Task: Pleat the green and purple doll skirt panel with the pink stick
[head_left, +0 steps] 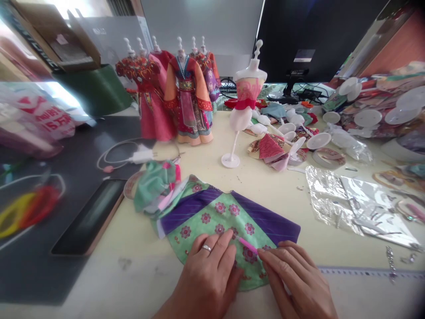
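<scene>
A green cloth piece [195, 221] with red flower motifs and purple striped panels [262, 215] lies spread on the table in front of me. My left hand [210, 266], with a ring on one finger, rests on the green part, its fingers stretched out on the cloth. To its right, my right hand [295, 277] pinches a slim pink pen-like tool [247, 245] whose thin pale tip points at a flower near my left fingertips. A bundle of green and pink fabric [154, 186] sits against the cloth's upper left side.
Several dressed miniature mannequins [187, 95] stand at the back, beside a white stand mannequin [244, 110]. A phone [89, 217] and red-yellow scissors [28, 210], blurred, are at left. Clear plastic bags [358, 199], a ruler [368, 273], chains [391, 263] and fabric scraps [270, 148] lie at right.
</scene>
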Demonstrator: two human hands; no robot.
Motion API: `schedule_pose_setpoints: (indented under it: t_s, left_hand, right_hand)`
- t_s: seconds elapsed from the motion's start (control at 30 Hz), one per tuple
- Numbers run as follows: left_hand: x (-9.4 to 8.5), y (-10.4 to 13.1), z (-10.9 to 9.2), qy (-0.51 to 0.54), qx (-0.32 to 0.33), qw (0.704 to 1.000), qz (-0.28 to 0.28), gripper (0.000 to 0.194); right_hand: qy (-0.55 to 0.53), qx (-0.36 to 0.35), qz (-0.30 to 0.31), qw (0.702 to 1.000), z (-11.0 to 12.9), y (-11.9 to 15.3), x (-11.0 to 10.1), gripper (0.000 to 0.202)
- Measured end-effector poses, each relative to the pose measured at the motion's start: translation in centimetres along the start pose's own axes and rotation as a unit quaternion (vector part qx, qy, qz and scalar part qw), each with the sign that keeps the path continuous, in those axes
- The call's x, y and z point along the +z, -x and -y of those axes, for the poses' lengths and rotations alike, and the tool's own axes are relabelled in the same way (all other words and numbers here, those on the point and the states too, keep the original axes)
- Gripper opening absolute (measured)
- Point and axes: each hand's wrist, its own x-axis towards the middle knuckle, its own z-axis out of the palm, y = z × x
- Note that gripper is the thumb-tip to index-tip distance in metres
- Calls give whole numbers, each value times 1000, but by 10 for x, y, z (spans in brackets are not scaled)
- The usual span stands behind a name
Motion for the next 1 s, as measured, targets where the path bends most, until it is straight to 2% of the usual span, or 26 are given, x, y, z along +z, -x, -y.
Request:
schedule_pose_setpoints:
  t_s: [0.2, 0.37, 0.43, 0.5, 0.53, 0.63, 0.7, 0.73, 0.8, 0.9, 1.0]
  left_hand:
    - [-2, -2, 0, 1, -2, 1000, 24, 36]
    - [-5, -4, -1, 2, -1, 1000, 27, 44]
    - [-7, -2, 1, 16, -7, 1000, 26, 45]
    - [-9, 0, 3, 38, -19, 999, 23, 48]
    - [-9, 1, 4, 47, -24, 998, 22, 50]
    - [-10, 2, 6, 46, -19, 999, 21, 50]
    - [-8, 1, 5, 34, -6, 999, 18, 48]
    - [-7, 0, 5, 28, 1, 1000, 13, 46]
    - [-4, -3, 4, 20, 13, 1000, -1, 43]
    - [-3, -5, 5, 11, 24, 1000, -16, 41]
    - [-4, -6, 7, 1, 31, 999, -22, 43]
  right_hand:
    - [-4, 2, 1, 1000, 1, 0, -1, 25]
    - [8, 31, 1, 999, 0, 6, -16, 22]
    - [-7, 88, -20, 996, -4, 10, -27, 17]
    - [-20, 190, -52, 980, -10, 14, -39, 9]
    - [-15, 251, -79, 965, -14, 15, -46, 7]
    - [-6, 411, -155, 898, -31, 8, -67, 22]
    - [-88, 471, -207, 853, -47, -6, -79, 26]
    - [-156, 472, -218, 840, -56, -14, -85, 25]
    - [-232, 440, -238, 834, -76, -31, -93, 23]
    - [-221, 407, -253, 850, -106, -44, -94, 23]
    - [-166, 370, -268, 874, -129, -41, -84, 22]
